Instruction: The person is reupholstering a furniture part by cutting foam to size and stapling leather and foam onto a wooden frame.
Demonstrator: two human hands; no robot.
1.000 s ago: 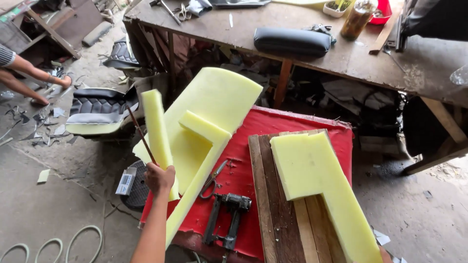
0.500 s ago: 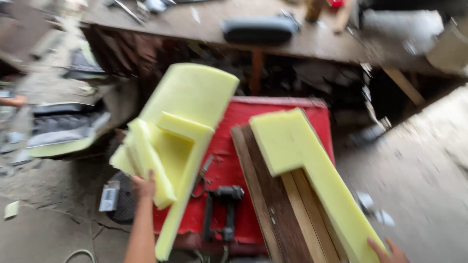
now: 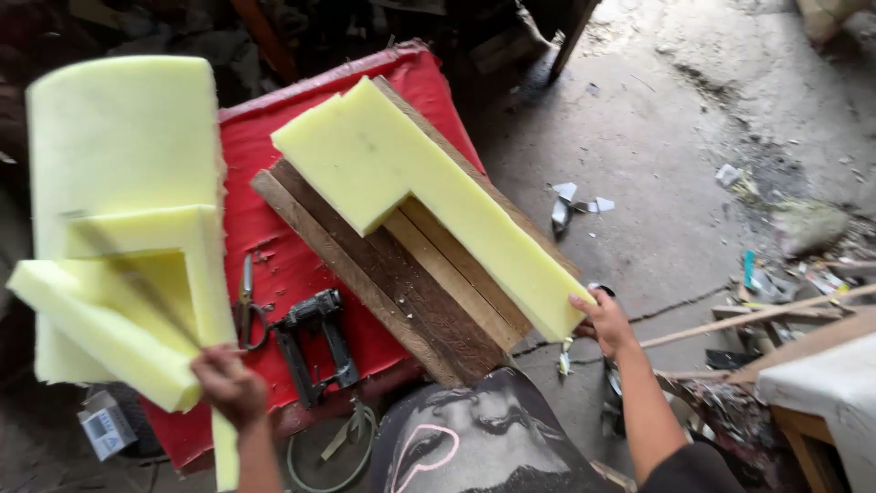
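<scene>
The red padded surface [image 3: 292, 265] carries almost everything here, and its far corner is near the top edge of the view. On its left edge you see the big pale yellow foam sheet [image 3: 119, 146], which hangs over the side and hides that edge. On its right half lie the wooden planks [image 3: 401, 283], about four side by side, reaching past the near right edge. On the planks lies the L-shaped foam piece [image 3: 411, 183], with its long leg going out toward the near right corner.

Your right hand [image 3: 604, 319] is closed on the end of this long leg, fingers under and thumb on the side. Your left hand [image 3: 228, 388] is near the near left edge and closed around the foam strip [image 3: 100, 333], which sticks out to the left, tilted and a little blurred. So you have three foam pieces in total.

Between the sheet and the planks lie one black staple gun [image 3: 315, 351] and one pair of scissors [image 3: 246, 306], both free on the red cover, just beside each other. The concrete floor [image 3: 693, 119] on the right has scraps [image 3: 575, 205] and wood sticks [image 3: 757, 315]; the bench corner there is cut off.
</scene>
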